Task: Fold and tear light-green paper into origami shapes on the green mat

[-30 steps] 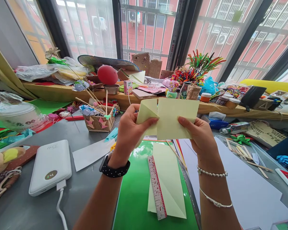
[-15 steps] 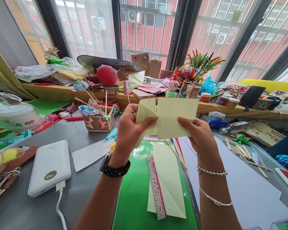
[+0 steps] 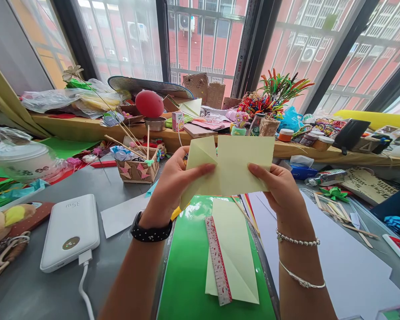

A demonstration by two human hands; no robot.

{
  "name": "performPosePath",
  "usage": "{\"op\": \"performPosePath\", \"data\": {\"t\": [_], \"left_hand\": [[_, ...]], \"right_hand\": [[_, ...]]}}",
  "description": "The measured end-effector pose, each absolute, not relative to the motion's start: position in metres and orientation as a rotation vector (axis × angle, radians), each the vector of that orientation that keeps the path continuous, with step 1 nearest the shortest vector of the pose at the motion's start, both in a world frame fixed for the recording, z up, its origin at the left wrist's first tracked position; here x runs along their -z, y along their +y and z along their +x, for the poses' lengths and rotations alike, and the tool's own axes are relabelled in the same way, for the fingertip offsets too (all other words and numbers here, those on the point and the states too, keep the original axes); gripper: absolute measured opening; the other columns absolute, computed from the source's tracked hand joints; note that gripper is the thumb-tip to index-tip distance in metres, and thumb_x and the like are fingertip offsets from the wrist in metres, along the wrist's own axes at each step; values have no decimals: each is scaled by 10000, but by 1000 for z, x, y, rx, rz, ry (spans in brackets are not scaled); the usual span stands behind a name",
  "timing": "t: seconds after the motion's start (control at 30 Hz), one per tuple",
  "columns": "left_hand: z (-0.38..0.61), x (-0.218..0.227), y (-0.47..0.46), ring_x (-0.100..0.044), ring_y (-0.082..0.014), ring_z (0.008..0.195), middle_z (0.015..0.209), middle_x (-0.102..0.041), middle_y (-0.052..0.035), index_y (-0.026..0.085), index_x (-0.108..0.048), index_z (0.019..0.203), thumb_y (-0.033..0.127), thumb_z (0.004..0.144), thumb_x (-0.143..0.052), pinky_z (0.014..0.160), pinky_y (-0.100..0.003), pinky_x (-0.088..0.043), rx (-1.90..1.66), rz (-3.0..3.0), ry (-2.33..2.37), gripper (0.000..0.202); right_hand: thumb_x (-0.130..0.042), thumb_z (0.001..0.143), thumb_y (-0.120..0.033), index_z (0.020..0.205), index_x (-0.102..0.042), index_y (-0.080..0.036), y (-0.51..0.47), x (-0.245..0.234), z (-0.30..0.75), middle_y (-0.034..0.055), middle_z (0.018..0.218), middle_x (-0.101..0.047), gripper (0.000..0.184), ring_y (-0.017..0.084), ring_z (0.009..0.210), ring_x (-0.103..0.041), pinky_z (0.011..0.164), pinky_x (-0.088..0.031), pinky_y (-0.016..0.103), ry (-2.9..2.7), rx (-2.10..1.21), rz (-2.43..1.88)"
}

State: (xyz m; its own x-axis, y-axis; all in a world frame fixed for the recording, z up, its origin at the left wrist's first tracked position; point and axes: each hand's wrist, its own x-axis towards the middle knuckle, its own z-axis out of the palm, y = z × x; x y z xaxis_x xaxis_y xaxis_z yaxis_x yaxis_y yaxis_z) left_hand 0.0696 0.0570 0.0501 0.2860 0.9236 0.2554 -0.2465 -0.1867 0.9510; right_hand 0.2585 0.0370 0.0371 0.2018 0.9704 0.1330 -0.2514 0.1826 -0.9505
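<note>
Pale green paper (image 3: 243, 153) held up over the far edge of the green mat (image 3: 183, 266), clear of the desk (image 3: 23, 286); left part pinched between thumb and fingers by the left hand (image 3: 171, 180); right part pinched likewise by the right hand (image 3: 283, 189); a gap seen between the parts at the top edge, none made out lower down; whether one sheet or two are held cannot be told.

Left wrist shifted outward within the last half second; left part tilted with it, a lower corner now hung below the left hand; right hand hardly moved; by judgement, the right part is being kept steady while the left is adjusted.

Creased sheet (image 3: 242, 253) laid on the mat, nearer its right edge; ruler (image 3: 216, 253) set aslant over the sheet's left side; both left untouched.
</note>
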Motion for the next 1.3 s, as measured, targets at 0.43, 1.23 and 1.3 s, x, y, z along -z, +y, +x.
{"op": "performPosePath", "data": {"t": [0.43, 1.23, 1.3], "left_hand": [[70, -48, 57, -613, -206, 779, 929, -626, -66, 190, -463, 1017, 213, 600, -678, 621, -291, -528, -1181, 1371, 678, 469], [73, -50, 58, -627, -199, 683, 813, -643, -39, 181, -442, 979, 239, 565, -696, 555, -302, -533, -1306, 1426, 794, 490], [72, -50, 57, -621, -206, 743, 865, -638, -54, 177, -453, 993, 232, 575, -691, 603, -305, -533, -1251, 1433, 745, 484]], "right_hand": [[-733, 528, -280, 716, -669, -183, 35, -38, 262, 43, 788, -690, 220, 143, 645, -631, 592, -521, 226, -988, -1082, -1006], [-742, 502, -294, 678, -669, -182, 37, -36, 256, 35, 722, -692, 221, 176, 632, -633, 585, -527, 278, -951, -1003, -1011], [-740, 504, -303, 687, -670, -182, 37, -36, 257, 38, 738, -693, 230, 175, 640, -634, 589, -526, 276, -958, -987, -1010]]}}
